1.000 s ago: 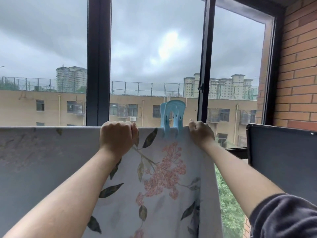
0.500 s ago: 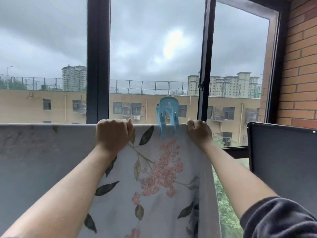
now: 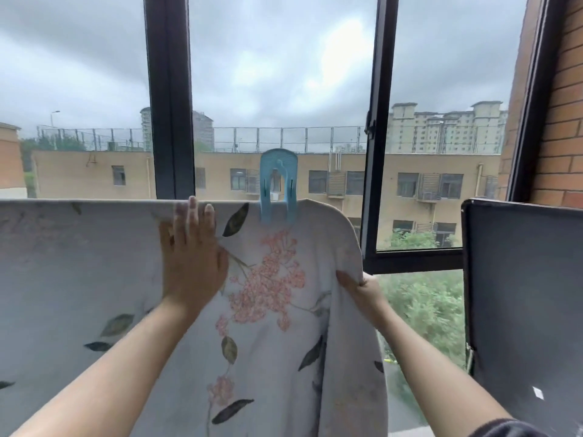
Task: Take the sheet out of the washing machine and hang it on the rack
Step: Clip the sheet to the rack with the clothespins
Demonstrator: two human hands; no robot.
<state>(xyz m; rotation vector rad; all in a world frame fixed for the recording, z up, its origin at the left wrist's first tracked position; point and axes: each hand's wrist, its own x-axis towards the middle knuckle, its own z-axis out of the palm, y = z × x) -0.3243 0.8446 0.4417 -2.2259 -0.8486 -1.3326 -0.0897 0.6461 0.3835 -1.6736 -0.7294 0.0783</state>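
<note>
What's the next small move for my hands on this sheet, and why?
Probably tug the edge down and outward with the right hand while the left hand presses flat. The sheet is already draped and held by the blue clip, but its right edge curls and bunches where you pinch it.

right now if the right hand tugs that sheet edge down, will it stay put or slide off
Probably floppy: the sheet hangs in a drape, and its edge bunches into folds where the right hand pinches it. A gentle tug would likely stretch it rather than free it, since the blue clip clamps its top edge nearby.
</note>
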